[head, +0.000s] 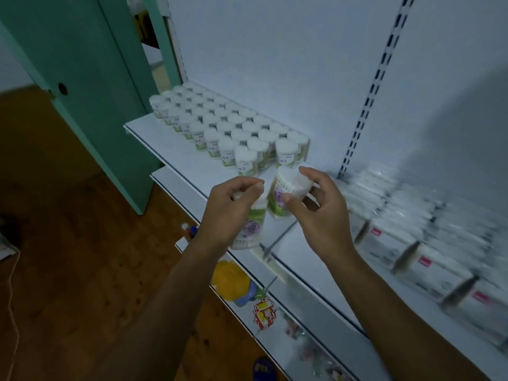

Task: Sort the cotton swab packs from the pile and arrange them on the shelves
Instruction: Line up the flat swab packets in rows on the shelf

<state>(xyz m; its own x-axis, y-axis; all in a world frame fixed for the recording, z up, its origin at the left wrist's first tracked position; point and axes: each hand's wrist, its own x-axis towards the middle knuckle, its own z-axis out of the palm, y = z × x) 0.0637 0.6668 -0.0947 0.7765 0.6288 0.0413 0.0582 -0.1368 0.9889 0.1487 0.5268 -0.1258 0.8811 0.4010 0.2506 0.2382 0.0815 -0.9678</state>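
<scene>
single head-worn wide-angle view, looking forward and down, close over both forearms, facing white shelf (176,160) at an angle

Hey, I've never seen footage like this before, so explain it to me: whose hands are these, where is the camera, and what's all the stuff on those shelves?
There is no machine here. One wide-angle camera sits on a person's head and looks forward and down, so both arms reach in from the bottom of the picture.

The left hand holds one cotton swab pack, a clear tub with a purple flower label. The right hand holds a second pack of the same kind.

Behind the hands, on a white shelf, many similar tubs stand in tidy rows. To the right, blurred, lie flat white boxes. A lower shelf carries small colourful items, among them something yellow. The floor is wood.
</scene>
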